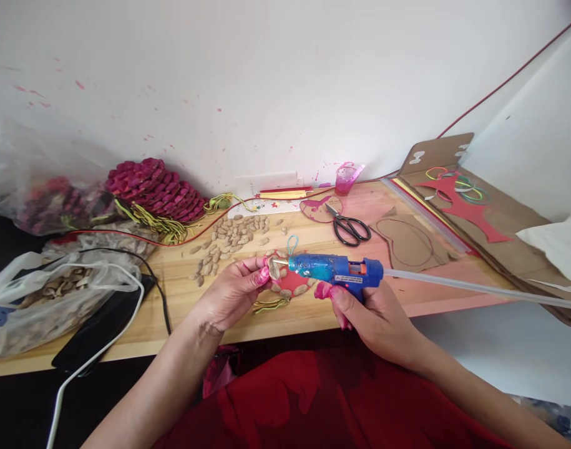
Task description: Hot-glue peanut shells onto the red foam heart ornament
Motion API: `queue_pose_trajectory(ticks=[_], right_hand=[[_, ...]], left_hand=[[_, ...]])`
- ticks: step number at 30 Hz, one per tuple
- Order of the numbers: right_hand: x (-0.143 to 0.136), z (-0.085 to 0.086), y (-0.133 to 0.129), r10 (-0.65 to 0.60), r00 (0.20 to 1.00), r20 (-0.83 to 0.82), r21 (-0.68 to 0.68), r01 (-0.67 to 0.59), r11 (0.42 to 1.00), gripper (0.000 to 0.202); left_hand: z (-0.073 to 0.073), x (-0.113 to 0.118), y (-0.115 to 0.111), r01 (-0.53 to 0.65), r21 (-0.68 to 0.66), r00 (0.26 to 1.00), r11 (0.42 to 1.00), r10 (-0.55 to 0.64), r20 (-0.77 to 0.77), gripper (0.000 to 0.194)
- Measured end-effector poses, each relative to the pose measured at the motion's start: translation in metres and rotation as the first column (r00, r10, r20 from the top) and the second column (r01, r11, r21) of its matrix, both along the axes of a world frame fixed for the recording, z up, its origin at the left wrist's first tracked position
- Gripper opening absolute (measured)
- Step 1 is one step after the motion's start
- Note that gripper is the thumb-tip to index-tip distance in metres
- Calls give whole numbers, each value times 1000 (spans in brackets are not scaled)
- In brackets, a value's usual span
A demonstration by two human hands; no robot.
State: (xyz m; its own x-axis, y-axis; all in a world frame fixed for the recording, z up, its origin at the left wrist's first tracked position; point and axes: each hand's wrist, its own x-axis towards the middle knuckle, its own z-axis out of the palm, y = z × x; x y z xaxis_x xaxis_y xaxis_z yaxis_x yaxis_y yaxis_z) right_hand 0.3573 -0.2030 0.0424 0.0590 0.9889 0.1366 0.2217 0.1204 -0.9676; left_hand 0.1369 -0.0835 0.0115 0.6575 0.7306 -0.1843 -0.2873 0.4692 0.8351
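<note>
My right hand (pixel 376 321) is wrapped round the handle of a blue hot glue gun (pixel 320 268), a long clear glue stick (pixel 435 282) trailing from its back. My left hand (pixel 233 290) pinches a peanut shell (pixel 274 270) between thumb and fingertips, its hollow side toward the nozzle. The nozzle tip is at the shell. On the table beneath lies a red piece (pixel 292 284) with peanut shells around its edge and a blue loop (pixel 292 243) at its top; the gun and my left fingers partly hide it. Pink stains mark fingers of both hands.
Loose peanut shells (pixel 238 232) lie behind my left hand. Black-handled scissors (pixel 351 229), cut cardboard (pixel 409 240) and a pink cup (pixel 346 179) are farther back. Stacked magenta shell pieces (pixel 158 190) and a bag of shells (pixel 55 293) stand left. Cables cross the table.
</note>
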Motion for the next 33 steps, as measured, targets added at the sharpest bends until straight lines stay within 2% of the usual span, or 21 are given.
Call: queue_pose_trajectory(ticks=[9, 21, 33], right_hand=[[1, -3, -1, -2, 1000, -4, 2, 2, 1000, 31], [1, -3, -1, 8, 1000, 2, 6, -8, 1000, 41], [1, -2, 0, -8, 999, 47, 10, 7, 1000, 45]], left_hand=[[0, 2, -1, 3, 5, 999, 1000, -3, -36, 30], [-1, 2, -1, 21, 45, 999, 999, -19, -31, 30], [-4, 1, -1, -6, 7, 999, 1000, 6, -40, 34]])
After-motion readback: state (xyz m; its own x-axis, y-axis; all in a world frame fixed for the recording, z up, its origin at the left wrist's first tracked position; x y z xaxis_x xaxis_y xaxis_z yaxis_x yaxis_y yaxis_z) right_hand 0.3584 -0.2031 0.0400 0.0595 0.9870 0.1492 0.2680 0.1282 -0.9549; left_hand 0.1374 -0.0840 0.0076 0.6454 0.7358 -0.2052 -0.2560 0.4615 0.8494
